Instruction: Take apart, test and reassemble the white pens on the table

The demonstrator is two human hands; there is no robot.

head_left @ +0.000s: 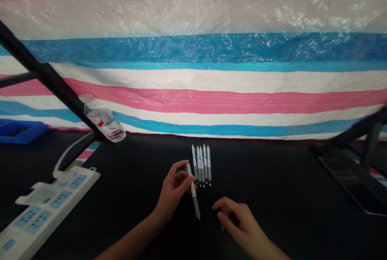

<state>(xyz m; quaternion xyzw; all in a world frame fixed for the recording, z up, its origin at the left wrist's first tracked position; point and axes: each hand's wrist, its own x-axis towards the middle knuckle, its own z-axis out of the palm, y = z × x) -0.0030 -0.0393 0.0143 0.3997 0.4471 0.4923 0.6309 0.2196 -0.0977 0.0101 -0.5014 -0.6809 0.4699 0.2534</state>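
Observation:
A white ballpoint pen (192,191) with a grey grip is in my left hand (173,190), pinched between thumb and fingers. My index fingertip rests at the pen's top end, and its tip points down toward me. Just beyond, several matching white pens (201,165) lie side by side on the black table (266,171), tips toward me. To the right of the held pen, my right hand (238,221) hovers low over or rests on the table; which one I cannot tell. Its fingers are loosely curled with a gap to the thumb, and nothing shows in them.
A white power strip (45,215) with a plugged-in cable lies at the left. Behind it are a tilted water bottle (107,123), a black metal bar (48,78) and a blue tray (26,131). A dark phone-like slab (353,185) lies right. Striped sheeting (193,102) hangs behind.

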